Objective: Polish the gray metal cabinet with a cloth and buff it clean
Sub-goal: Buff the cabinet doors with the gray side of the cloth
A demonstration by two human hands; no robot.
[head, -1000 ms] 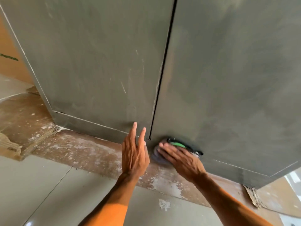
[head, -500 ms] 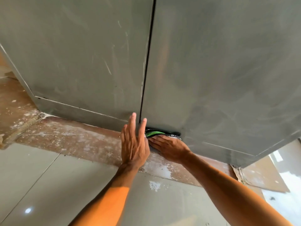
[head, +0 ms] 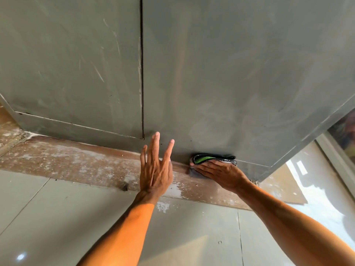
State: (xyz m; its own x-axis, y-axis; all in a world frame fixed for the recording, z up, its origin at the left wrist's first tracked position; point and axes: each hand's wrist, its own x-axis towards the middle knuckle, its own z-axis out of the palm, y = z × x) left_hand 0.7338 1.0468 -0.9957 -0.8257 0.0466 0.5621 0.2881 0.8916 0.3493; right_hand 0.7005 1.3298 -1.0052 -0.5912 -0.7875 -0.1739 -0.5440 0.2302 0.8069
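Closest to me are glossy gray floor tiles (head: 57, 217), with a bright spot of light reflected at lower left. Beyond them runs a worn brown strip (head: 76, 160), scuffed and flecked with white. My left hand (head: 155, 169) is raised with fingers straight and spread, holding nothing. Its tips are at the base of the cabinet (head: 230, 73); I cannot tell if they touch. My right hand (head: 221, 174) lies flat, fingers straight, pressing a dark cloth (head: 213, 159) with a green streak against the bottom edge of the right door. The cabinet's gray metal fills the view, scratched on the left door, hazy with smears on the right. A dark seam (head: 142, 73) parts the doors. Far right, bright daylight falls on the floor.
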